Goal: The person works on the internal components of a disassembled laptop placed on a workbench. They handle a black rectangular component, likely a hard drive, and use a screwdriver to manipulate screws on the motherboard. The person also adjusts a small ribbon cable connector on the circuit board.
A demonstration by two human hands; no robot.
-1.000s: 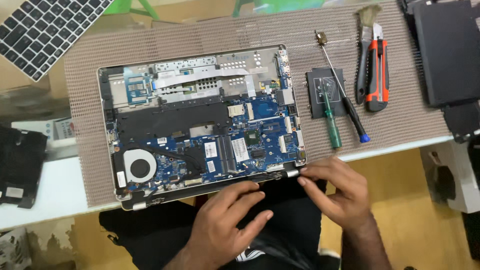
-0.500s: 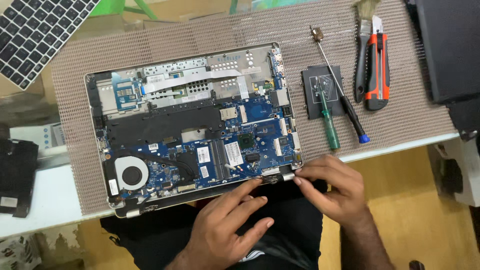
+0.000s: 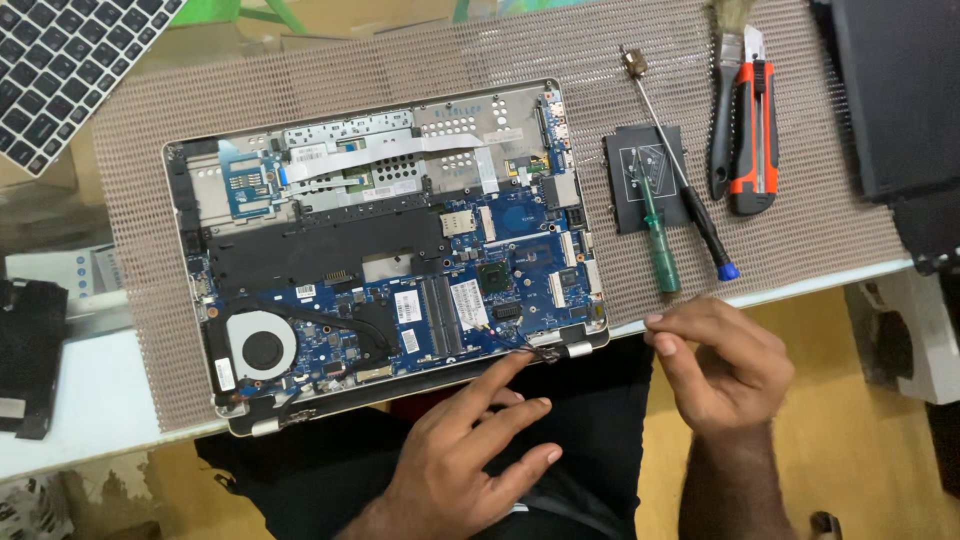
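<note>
An opened laptop base (image 3: 390,250) lies on a brown mesh mat (image 3: 130,200), showing its blue circuit board and a round fan (image 3: 262,348). My left hand (image 3: 470,450) reaches up from below with fingers spread; its index fingertip touches the metal hinge (image 3: 560,350) at the laptop's near right corner. My right hand (image 3: 720,370) hovers just right of that corner, off the laptop, with thumb and forefinger pinched together. I cannot tell whether anything small sits between them.
A green-handled screwdriver (image 3: 655,225) and a thin blue-tipped one (image 3: 700,215) lie across a black square plate (image 3: 625,190). An orange-black utility knife (image 3: 752,130) lies further right, beside a black device (image 3: 900,90). A keyboard (image 3: 70,50) sits top left.
My right hand has drawn back to the right from the hinge, fingers pinched. My left index finger has stretched forward onto the hinge. The laptop sits lower and further right in view.
</note>
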